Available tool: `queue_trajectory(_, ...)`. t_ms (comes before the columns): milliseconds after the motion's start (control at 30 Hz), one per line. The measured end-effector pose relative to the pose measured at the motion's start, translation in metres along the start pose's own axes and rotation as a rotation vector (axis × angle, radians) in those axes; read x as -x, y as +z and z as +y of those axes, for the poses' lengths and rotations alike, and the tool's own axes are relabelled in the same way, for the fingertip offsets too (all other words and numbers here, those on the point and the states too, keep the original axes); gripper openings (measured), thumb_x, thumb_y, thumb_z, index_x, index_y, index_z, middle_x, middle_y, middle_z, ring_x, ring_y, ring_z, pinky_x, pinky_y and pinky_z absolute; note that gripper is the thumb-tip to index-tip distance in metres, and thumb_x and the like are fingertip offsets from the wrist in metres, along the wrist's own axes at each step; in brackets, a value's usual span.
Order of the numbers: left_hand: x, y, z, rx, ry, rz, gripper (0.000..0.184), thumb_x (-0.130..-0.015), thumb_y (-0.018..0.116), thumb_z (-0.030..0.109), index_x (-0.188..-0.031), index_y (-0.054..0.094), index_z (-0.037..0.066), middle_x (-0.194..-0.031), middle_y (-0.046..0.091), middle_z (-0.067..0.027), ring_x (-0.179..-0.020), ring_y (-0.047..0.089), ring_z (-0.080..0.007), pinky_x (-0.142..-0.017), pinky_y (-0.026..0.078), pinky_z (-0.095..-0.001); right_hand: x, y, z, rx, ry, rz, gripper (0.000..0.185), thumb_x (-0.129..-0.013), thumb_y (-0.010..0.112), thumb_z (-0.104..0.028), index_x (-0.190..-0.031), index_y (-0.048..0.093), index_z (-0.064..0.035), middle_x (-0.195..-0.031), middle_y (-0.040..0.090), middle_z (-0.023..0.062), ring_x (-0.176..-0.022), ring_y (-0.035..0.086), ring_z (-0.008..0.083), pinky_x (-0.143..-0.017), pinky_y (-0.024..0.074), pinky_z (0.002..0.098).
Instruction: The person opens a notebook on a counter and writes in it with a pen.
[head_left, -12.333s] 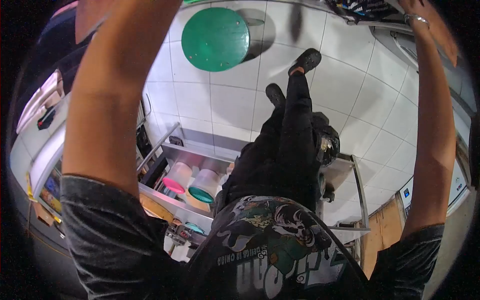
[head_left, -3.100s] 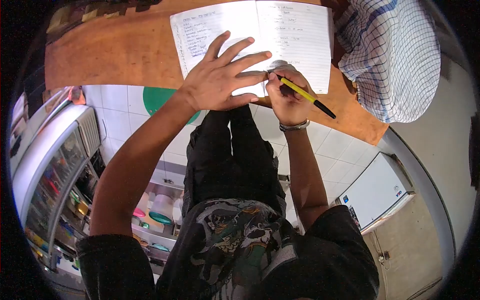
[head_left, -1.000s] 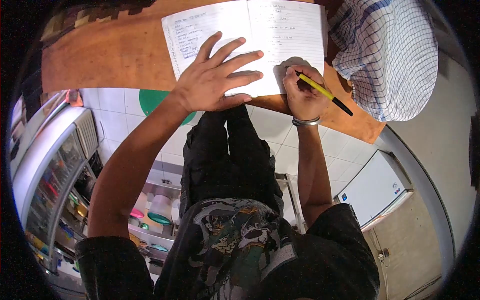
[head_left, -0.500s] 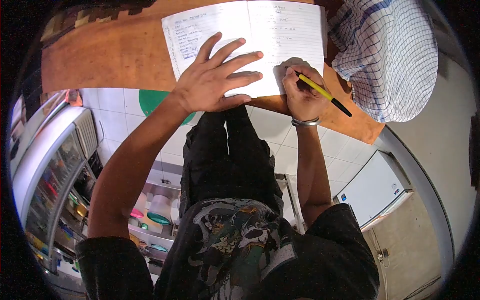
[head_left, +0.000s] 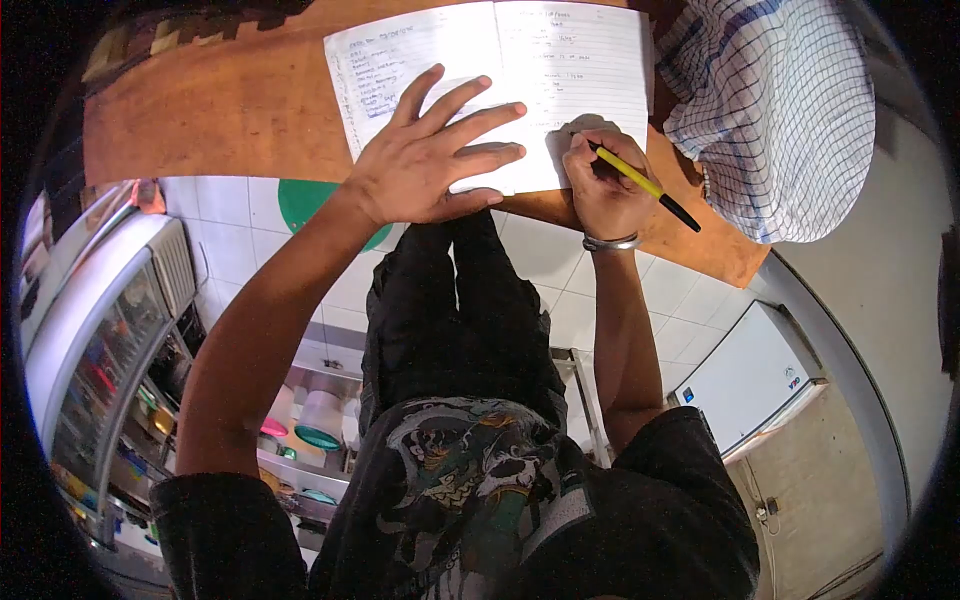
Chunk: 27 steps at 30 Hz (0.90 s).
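An open lined notebook [head_left: 575, 85] with handwriting on both pages lies on the wooden table. My left hand [head_left: 440, 150] rests flat with fingers spread, mostly over the lower part of the left page. On the lower right page, my right hand [head_left: 608, 185] grips a yellow pen [head_left: 632, 174] with a black end pointing down and to the right. The pen's writing tip is hidden behind my fingers. A metal bracelet [head_left: 612, 243] circles my right wrist.
The brown wooden table [head_left: 220, 110] curves across the top of the view. A blue-and-white checked cloth [head_left: 775, 120] covers something bulky right of the notebook. Below are a green round stool [head_left: 305, 205], a glass-fronted cabinet [head_left: 110, 360] and a white appliance [head_left: 750, 375].
The pen's black end has shifted very slightly in my right hand. My left hand and the notebook stay where they were.
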<state>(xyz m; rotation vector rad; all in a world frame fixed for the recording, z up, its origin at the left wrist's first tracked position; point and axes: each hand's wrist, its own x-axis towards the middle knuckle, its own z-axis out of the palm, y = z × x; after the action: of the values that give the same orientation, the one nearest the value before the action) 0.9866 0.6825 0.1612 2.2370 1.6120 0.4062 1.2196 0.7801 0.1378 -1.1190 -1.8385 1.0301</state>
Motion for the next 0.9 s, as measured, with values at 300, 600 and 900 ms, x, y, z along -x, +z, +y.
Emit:
queue_trajectory(300,0.000,-0.002,0.000,0.008,-0.009,-0.010,0.049,-0.092,0.062,0.060,-0.132,0.067,0.031,-0.162,0.040,0.0028,-0.152,0.028,-0.0299,-0.127,0.013,-0.0598,-0.001,-0.012,-0.004,-0.235,0.295,0.027,0.011,-0.084,0.075,0.002,-0.093,0.067,0.0015,-0.087,0.072,0.0083,-0.080,0.067,0.0137,-0.071,0.0536,0.0248)
queue_trajectory(600,-0.001,-0.001,0.002,0.012,-0.008,-0.002,0.049,-0.092,0.062,0.060,-0.131,0.068,0.030,-0.162,0.041,0.0022,-0.152,0.029,-0.0304,-0.126,0.013,-0.0596,-0.004,-0.008,0.000,-0.081,0.052,0.026,0.016,-0.081,0.077,0.005,-0.095,0.068,0.0013,-0.086,0.070,0.0093,-0.075,0.065,0.0138,-0.067,0.0531,0.0257)
queue_trajectory(900,-0.001,-0.001,0.001,0.003,-0.003,0.002,0.050,-0.093,0.061,0.060,-0.131,0.068,0.030,-0.162,0.040,0.0019,-0.152,0.029,-0.0307,-0.126,0.014,-0.0593,-0.004,-0.010,-0.006,0.011,-0.010,-0.046,0.013,-0.084,0.077,0.004,-0.095,0.070,0.0036,-0.089,0.073,0.0095,-0.079,0.066,0.0133,-0.072,0.0541,0.0255)
